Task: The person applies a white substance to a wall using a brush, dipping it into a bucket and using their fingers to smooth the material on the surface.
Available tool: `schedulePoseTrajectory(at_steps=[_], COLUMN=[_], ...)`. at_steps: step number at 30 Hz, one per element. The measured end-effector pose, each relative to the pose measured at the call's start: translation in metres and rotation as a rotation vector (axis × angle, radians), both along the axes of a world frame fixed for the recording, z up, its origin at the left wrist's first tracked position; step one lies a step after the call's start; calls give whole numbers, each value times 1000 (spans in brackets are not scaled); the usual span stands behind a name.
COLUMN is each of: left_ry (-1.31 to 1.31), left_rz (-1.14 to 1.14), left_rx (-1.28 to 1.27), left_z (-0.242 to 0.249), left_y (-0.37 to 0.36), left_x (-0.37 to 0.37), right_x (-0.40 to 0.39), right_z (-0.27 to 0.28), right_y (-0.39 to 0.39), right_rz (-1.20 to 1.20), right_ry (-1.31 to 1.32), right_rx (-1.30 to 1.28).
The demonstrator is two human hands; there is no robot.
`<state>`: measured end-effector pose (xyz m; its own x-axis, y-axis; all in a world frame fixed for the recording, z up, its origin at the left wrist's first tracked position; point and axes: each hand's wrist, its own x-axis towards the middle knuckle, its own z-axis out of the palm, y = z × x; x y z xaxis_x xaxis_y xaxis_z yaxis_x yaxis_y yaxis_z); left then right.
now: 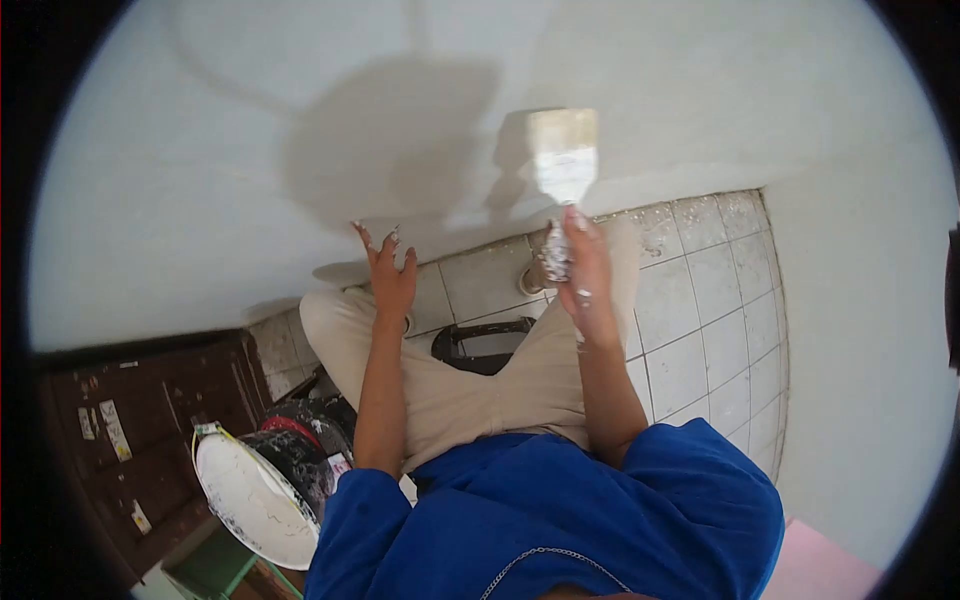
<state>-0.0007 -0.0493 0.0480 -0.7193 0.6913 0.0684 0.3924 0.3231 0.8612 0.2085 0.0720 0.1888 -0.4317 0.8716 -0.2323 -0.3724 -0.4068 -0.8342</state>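
My right hand (585, 270) is closed around the handle of a wide paintbrush (567, 160), held upright with its bristles up, before the white wall (680, 90). White paint coats the brush's lower section, and white smears mark my fingers. The brush and hand look slightly blurred. My left hand (393, 275) is empty, its fingers spread and bent near the foot of the wall, with white paint on the fingertips. Shadows of my head and the brush fall on the wall.
At lower left stands a paint-splattered black bucket (310, 425), with a round white paint-smeared lid or container (255, 495) beside it. A dark brown door (130, 440) is at the left. Below me are a black stool (485, 345) and pale floor tiles (690, 310); a side wall (860, 330) rises at right.
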Motion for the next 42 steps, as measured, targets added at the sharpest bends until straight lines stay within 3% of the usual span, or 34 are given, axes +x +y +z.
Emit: schedulePoseTrajectory(at_steps=[2, 4, 6, 12, 19, 22, 25, 26, 29, 32, 39, 42], left_ry=[40, 49, 32, 47, 139, 117, 69, 33, -8, -3, 163, 4], left_rz=[-14, -21, -8, -6, -49, -38, -8, -3, 13, 34, 19, -47], left_rx=[14, 17, 3, 1, 18, 12, -3, -8, 29, 10, 12, -12], left_z=[-10, -11, -3, -4, -13, -10, -7, -6, -7, -9, -15, 22], left_y=[0, 0, 0, -5, -14, -7, -3, -2, 3, 6, -1, -25], left_x=[-4, -2, -1, -4, -7, -7, -3, 1, 4, 7, 0, -10], right_x=[-14, -26, -25, -25, -24, -18, -14, -7, -1, -10, -35, -47], right_z=[-31, -115, -154, -147, -20, -38, -82, -124, -162, -172, -192, -177], right_y=[5, 13, 9, -3, -5, -14, -20, -18, -24, -11, -13, -18], right_rz=[33, 186, 232, 237, 164, 177, 259, 325, 273, 325, 364, 402], right_ry=[-111, -267, -321, -387, -163, -92, -199, -202, -436, -557, -435, -456], right_rx=[17, -90, -270, -395, -179, -174, -380, -477, -530, -337, -339, -291])
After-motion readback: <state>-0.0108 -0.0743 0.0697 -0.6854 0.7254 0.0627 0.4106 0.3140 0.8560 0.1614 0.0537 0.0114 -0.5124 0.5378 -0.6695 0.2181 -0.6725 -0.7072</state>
